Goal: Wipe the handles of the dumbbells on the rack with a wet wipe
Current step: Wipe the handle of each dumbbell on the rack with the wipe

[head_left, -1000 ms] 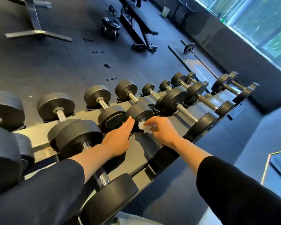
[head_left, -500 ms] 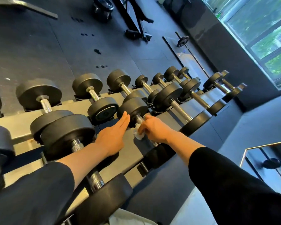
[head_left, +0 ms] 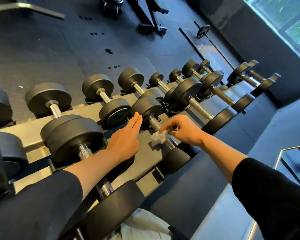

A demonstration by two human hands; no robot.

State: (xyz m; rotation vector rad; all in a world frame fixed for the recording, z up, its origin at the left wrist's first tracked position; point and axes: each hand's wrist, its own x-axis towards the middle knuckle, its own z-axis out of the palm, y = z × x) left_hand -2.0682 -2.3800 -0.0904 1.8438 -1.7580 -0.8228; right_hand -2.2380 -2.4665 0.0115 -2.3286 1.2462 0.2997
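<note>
Crumpled white wet wipe (head_left: 158, 137) pinched in right hand (head_left: 184, 129), fingers (head_left: 164, 127) clamped on it, pressed against knurled steel handle (head_left: 155, 124) of black round-headed dumbbell (head_left: 146, 106) on grey metal rack (head_left: 33, 130), lower tier, near its front edge. Left hand (head_left: 126, 137) flat, fingers together and straight, touching that dumbbell's head. Wipe likely soft, limp, prone to snagging on knurling; best wrapped around bar. Dumbbell heavy, unlikely to roll.

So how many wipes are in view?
1: a crumpled wet wipe, pinched by the right hand at the dumbbell handle. Others may be hidden.
</note>
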